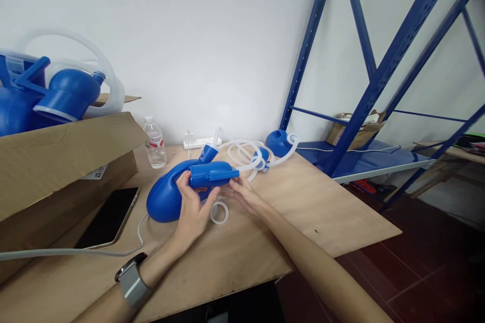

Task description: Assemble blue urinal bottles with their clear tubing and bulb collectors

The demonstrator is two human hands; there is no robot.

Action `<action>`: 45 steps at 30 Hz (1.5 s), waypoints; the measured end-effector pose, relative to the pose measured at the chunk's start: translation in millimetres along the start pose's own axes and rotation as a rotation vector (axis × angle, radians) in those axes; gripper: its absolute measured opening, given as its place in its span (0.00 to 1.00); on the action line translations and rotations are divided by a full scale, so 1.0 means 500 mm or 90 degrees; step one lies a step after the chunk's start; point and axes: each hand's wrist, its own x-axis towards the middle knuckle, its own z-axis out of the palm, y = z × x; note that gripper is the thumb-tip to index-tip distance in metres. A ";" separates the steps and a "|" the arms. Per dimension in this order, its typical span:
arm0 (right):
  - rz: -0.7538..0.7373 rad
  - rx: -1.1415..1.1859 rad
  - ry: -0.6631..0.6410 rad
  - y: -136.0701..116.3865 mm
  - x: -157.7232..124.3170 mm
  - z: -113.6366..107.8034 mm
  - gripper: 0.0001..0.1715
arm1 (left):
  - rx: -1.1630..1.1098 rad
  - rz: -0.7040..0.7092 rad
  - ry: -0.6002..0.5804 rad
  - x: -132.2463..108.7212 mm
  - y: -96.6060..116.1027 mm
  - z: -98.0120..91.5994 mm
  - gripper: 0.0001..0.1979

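A blue plastic vessel [166, 197] with a long blue neck [212, 174] lies on the plywood table [303, 212]. My left hand [193, 207] is wrapped round the neck near the body. Just right of it, my right hand [246, 197] lies low with fingers stretched out under the neck's tip, where a clear tube [246, 159] joins. A small clear ring [220, 212] rests on the table between my hands. The tube coils back to a blue cup-shaped piece [278, 142].
An open cardboard box [64, 156] at left holds more blue vessels [68, 93] and tubing. Also here: a tablet [109, 217] with a cable, a water bottle [154, 142], a white power strip [200, 142]. Blue shelving [364, 111] stands at right.
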 end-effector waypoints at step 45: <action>0.182 -0.113 0.144 0.021 0.029 -0.038 0.18 | 0.164 0.403 -0.138 0.011 0.000 -0.033 0.21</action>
